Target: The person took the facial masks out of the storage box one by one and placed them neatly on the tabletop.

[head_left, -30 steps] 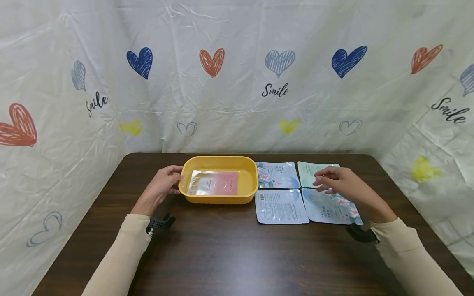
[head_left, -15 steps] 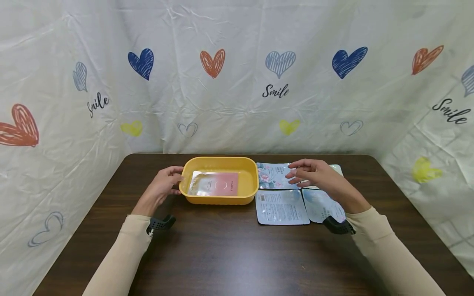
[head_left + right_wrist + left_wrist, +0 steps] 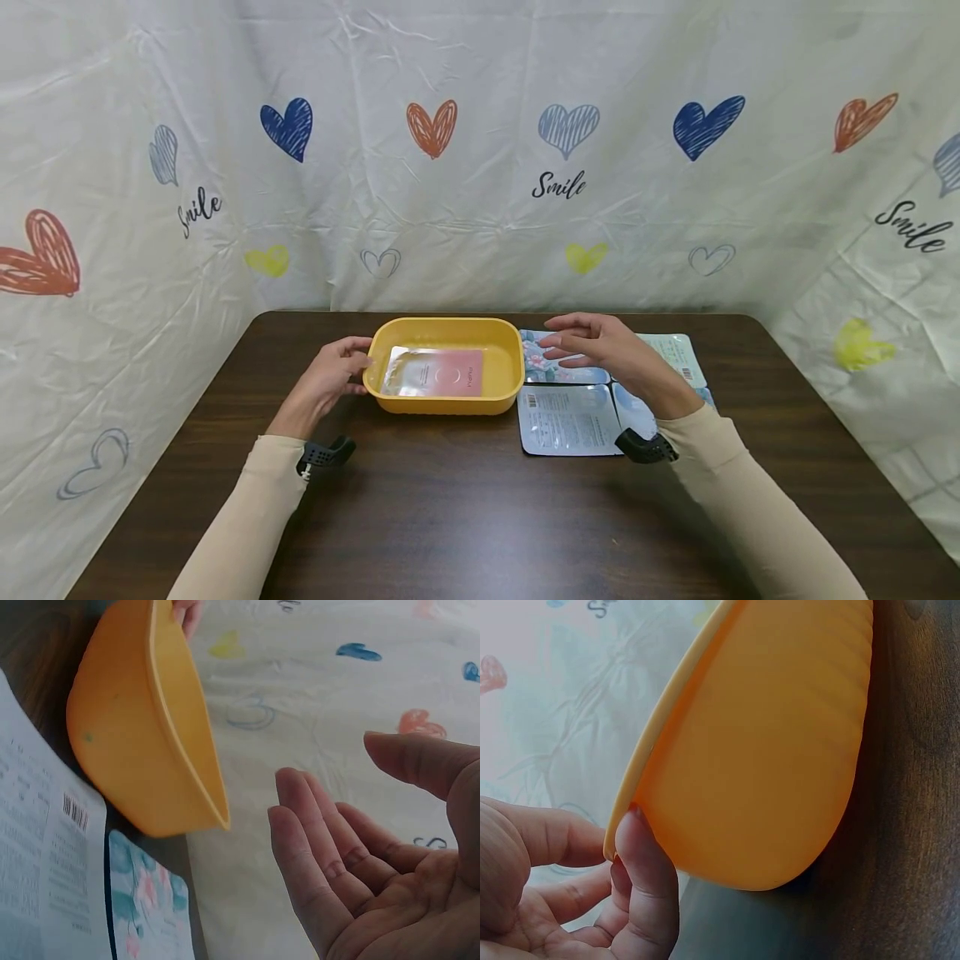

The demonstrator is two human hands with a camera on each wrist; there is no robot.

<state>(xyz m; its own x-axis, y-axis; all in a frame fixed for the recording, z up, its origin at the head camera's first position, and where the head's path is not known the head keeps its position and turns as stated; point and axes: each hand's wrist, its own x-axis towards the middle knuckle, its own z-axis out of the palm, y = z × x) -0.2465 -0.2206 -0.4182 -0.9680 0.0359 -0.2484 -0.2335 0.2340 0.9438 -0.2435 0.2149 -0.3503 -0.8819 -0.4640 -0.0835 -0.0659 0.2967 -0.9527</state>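
Note:
A yellow plastic basin (image 3: 450, 406) stands at the back of the table, and its left rim is pinched between the thumb and fingers of my left hand (image 3: 327, 379). The left wrist view shows that grip on the rim up close. Inside the basin lies a pink and silver sheet mask packet (image 3: 448, 372). My right hand (image 3: 600, 350) hovers over the blue floral sheet mask packet (image 3: 534, 358), fingers loosely extended and holding nothing. In the right wrist view, the right hand (image 3: 375, 877) is apart from the basin (image 3: 124, 727). Its arm partly hides the packets behind it.
To the basin's right, several packets lie in two rows: a light blue one (image 3: 570, 421) with printed text, a green one (image 3: 678, 354), and a partly covered blue one (image 3: 633, 408). A white heart-printed sheet (image 3: 480, 208) hangs behind the dark wooden table (image 3: 480, 517).
My right hand has moved left from above the right-hand packets to near the basin's right side, uncovering the green packet. The left hand keeps hold of the rim.

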